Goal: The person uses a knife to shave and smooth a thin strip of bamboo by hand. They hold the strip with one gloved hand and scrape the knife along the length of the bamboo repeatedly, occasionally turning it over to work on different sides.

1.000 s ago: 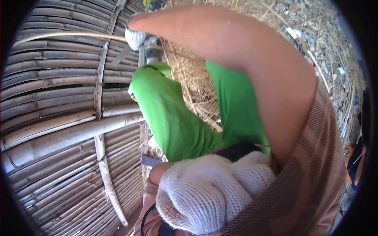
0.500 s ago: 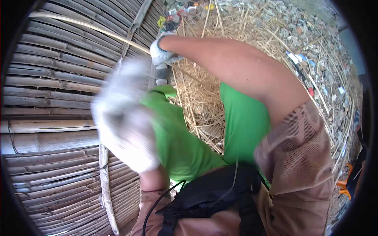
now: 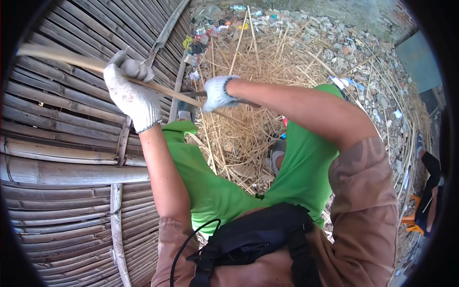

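At the far left, a slatted bamboo wall (image 3: 62,173) is rising beside the seated person, its poles running roughly crosswise. In front of it a pale bamboo strip (image 3: 67,58) is slanting down from the upper left toward the middle, passing through one glove and reaching the other. The left hand (image 3: 133,92), in a white knit glove, is curling its fingers over the strip and grasping it partway along. That is what has just changed: half a second ago this hand was a blur above the knee, clear of the strip, and now it is holding on. For the work, I judge, this is giving the strip a second point of support. Just left of the other glove a narrow dark piece (image 3: 192,93) is showing, too small for me to identify. The right hand (image 3: 220,93), also gloved, is resting against the strip's lower stretch; its fingers are facing away, so I cannot tell whether they are clenching it. Green trousers (image 3: 215,184) are spreading below, with dry stalks (image 3: 263,64) lying beyond. Farther right, rubble (image 3: 351,50) is covering the ground, and at the rim another person's dark sleeve (image 3: 430,165) is showing.
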`<move>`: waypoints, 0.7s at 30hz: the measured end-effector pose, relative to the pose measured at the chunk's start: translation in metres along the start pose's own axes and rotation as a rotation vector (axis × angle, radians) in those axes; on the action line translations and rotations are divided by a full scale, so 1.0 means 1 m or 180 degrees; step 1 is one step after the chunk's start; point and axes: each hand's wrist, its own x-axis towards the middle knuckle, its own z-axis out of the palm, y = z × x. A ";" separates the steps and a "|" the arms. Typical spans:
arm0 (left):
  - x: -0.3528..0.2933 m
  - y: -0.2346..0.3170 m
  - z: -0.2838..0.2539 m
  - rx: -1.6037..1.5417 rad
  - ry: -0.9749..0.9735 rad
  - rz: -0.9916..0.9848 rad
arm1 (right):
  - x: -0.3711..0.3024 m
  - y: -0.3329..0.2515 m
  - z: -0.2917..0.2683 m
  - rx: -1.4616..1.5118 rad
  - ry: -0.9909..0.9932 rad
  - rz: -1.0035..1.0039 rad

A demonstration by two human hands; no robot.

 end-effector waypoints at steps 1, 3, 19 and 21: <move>-0.003 0.003 -0.003 0.0011 0.0031 -0.0005 | -0.002 0.014 0.003 -0.0162 -0.0275 0.0168; -0.014 0.017 -0.004 0.0095 0.0265 0.0057 | -0.019 0.041 0.006 -0.0160 -0.0346 0.0492; -0.010 0.015 -0.027 0.0260 0.0107 0.0365 | -0.145 0.182 0.133 0.1535 0.0650 0.1455; -0.013 0.015 -0.014 0.0202 0.0152 0.0400 | -0.147 0.177 0.147 0.1270 0.0679 0.1295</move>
